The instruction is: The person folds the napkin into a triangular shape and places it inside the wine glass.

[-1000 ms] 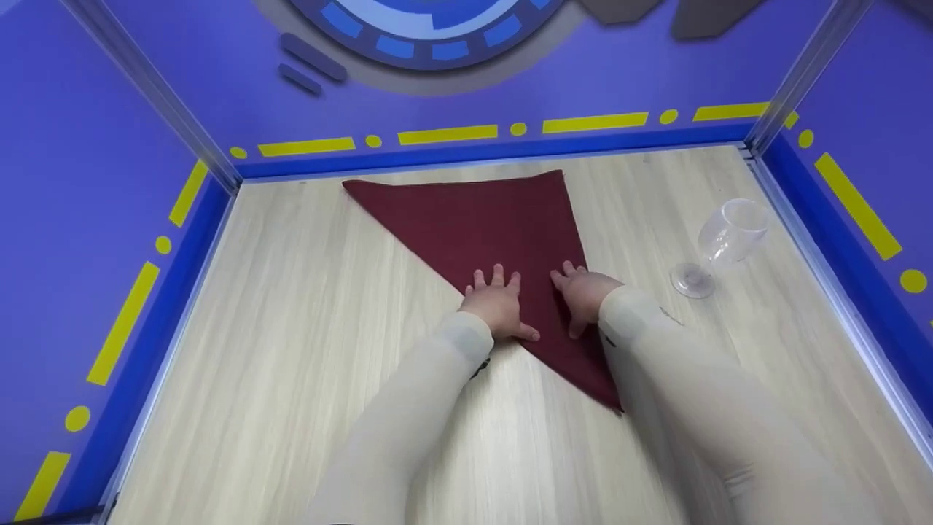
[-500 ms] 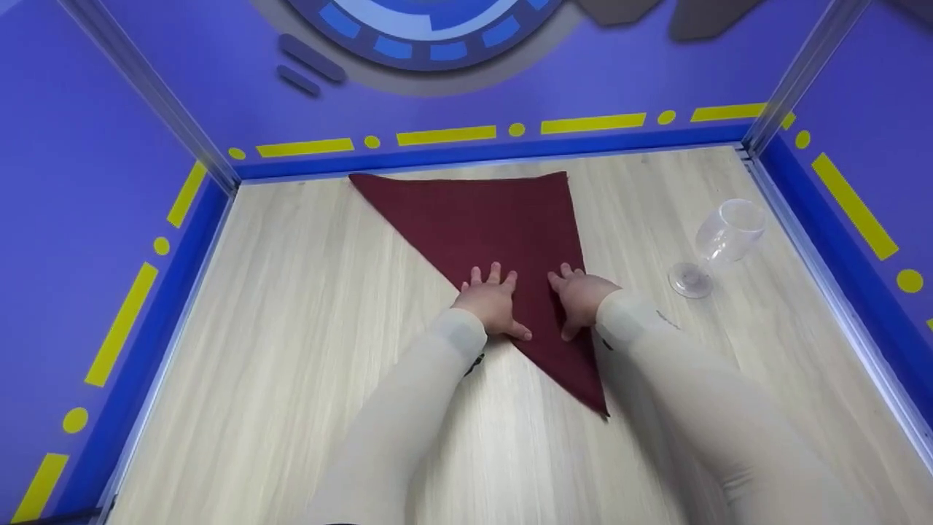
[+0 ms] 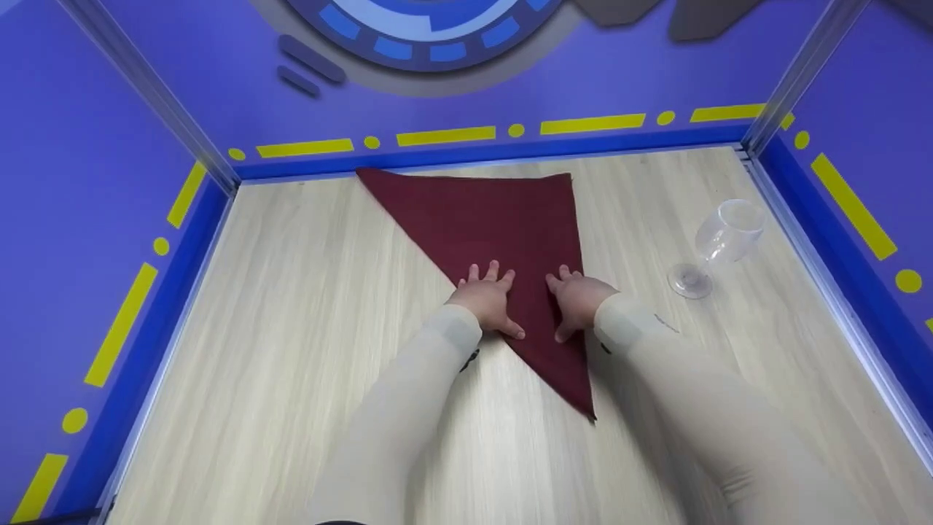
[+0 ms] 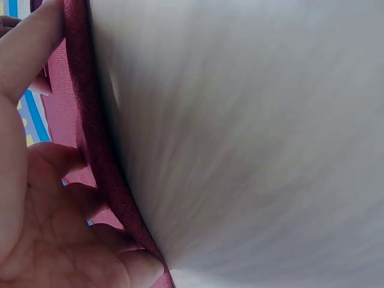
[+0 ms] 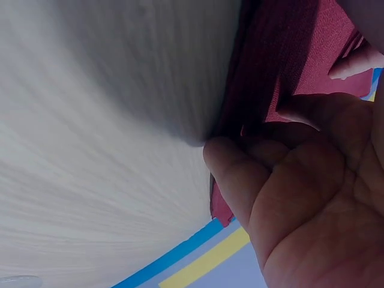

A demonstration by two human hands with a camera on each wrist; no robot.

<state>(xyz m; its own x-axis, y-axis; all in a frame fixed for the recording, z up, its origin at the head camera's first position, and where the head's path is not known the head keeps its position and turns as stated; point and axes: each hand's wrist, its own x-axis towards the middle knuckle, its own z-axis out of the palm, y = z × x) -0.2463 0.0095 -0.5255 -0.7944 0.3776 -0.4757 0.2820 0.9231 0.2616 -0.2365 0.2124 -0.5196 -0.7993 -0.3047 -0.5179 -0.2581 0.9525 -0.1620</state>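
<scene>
A dark red cloth (image 3: 466, 226), folded into a triangle, lies on the wooden table with its long slanted edge at the left and one corner pointing toward me. My left hand (image 3: 485, 302) rests on it across the slanted edge, fingers spread. On the cloth's right edge lies my right hand (image 3: 579, 300), fingers spread and thumb toward me. In the left wrist view the fingertips touch the thick folded edge of the cloth (image 4: 96, 120). Along the other edge of the cloth (image 5: 270, 66), the right wrist view shows my right fingers pressing down.
A clear stemmed glass (image 3: 729, 232) is on the table (image 3: 291, 328) to the right of my right hand. Blue printed panels (image 3: 466, 102) enclose the table's back and both sides, with metal rails along the edges.
The cloth has turned slightly: its near corner has swung left and its far left corner has shifted right and back. Both hands stay on it, the left one drifting a little left.
</scene>
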